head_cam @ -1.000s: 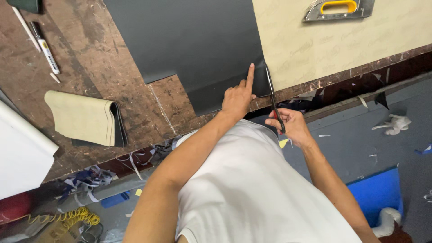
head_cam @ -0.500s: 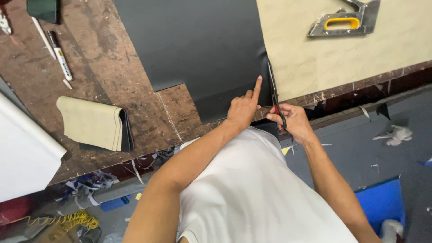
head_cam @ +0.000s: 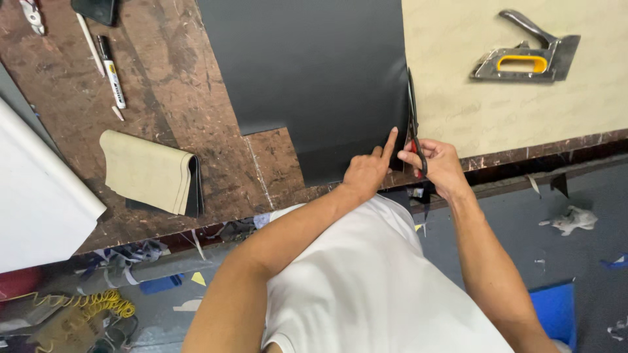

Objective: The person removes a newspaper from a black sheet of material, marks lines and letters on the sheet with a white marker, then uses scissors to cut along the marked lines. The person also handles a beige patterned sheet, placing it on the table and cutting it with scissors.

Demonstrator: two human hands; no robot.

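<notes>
A large black sheet (head_cam: 314,72) lies on the worn brown workbench (head_cam: 176,111), its right edge beside a beige sheet (head_cam: 497,98). My right hand (head_cam: 438,167) grips a pair of scissors (head_cam: 413,114) whose blades point away from me along the black sheet's right edge. My left hand (head_cam: 367,171) rests on the black sheet just left of the blades, index finger stretched out, the other fingers curled.
A metal staple gun with a yellow grip (head_cam: 523,55) sits on the beige sheet. A folded beige fabric piece (head_cam: 150,171) lies at the left, a marker (head_cam: 111,70) and a white stick (head_cam: 90,44) behind it. A white roll (head_cam: 39,196) lies far left. Scraps litter the floor.
The view has shifted so the bench sits lower in frame. The scissors have advanced farther along the black sheet's right edge, and my left hand has followed beside them.
</notes>
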